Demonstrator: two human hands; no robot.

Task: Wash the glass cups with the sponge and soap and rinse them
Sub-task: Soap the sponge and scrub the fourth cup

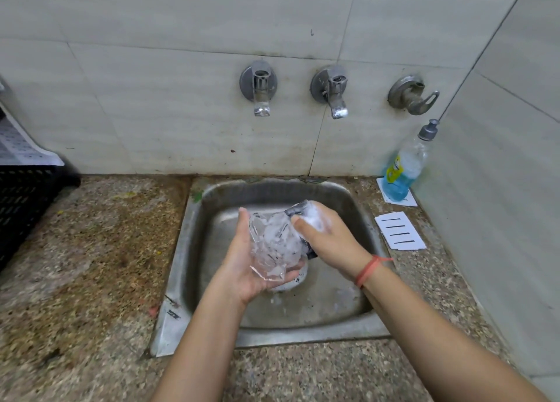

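And there it was, the glass cup [274, 244] held up over the middle of the steel sink [188, 250], tipped on its side and streaked with suds. The left hand [242, 262] cradled it from the near left, fingers curled under its base and the thumb running up its flank. The right hand [327, 238], white with foam, had its fingers wrapped round the dark sponge [295, 210] and pressed it against the cup's right side. This was the scrubbing step, by the look of it; no water ran from the taps [261, 89] on the far wall, so rinsing was yet to come. A tricky customer, that cup: thin, rigid, light, and likely slick as anything under the lather. One slip onto the steel could crack it. The safest hold seemed to be around the thick base and lower wall, not the rim. The soap bottle [403, 171] stood on the table [91, 250] at the far right, well apart from the action.
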